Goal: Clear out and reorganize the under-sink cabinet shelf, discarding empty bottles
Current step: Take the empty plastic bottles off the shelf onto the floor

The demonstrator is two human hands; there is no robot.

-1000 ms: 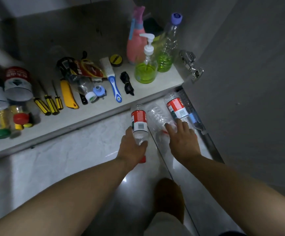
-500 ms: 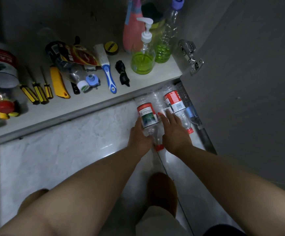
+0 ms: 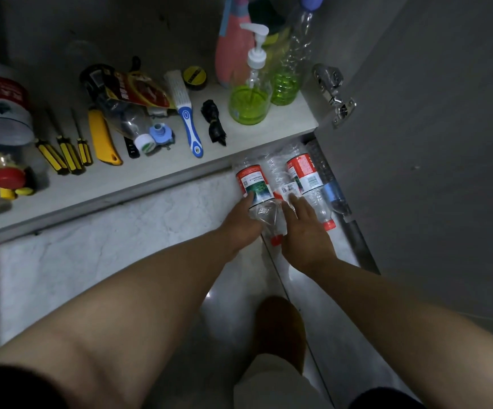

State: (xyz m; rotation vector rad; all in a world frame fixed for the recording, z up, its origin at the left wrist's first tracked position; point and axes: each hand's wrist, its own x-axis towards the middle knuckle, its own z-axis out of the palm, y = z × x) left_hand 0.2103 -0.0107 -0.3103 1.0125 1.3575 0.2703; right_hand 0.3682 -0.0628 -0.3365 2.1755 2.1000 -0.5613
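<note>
- Saw at the right end of the shelf (image 3: 150, 184) a pump bottle (image 3: 249, 104) with a shallow pool of green liquid.
- Noted just behind it a tall bottle (image 3: 286, 81), purple-capped, with green liquid low in it too.
- Made out a pink sprayer (image 3: 233, 54) behind those two; could not tell its contents.
- Found mid-shelf a capped bottle (image 3: 127, 119) lying on its side, white cap towards the shelf edge; looked dark inside.
- Spotted at the shelf's left end a jar (image 3: 9, 175) with a red lid and something yellow in it, too blurred to name.
- Counted four clear bottles on the floor (image 3: 91, 246) below the shelf's right end, lying side by side and touching: left bottle (image 3: 254, 184), middle bottle (image 3: 277, 175), right bottle (image 3: 304, 174), and blue bottle (image 3: 332, 193) next to the door (image 3: 416, 143).
- Gripped the left bottle at its shoulder with the left hand (image 3: 240, 225), thumb up against the label's lower edge.
- Rested the right hand (image 3: 304, 231) on the middle bottle, fingers (image 3: 293, 200) straight and slightly spread, tips at its white barcode patch; held nothing.
- Saw through the left bottle's crumpled wall; red-and-green label, red cap poking out between the two hands.
</note>
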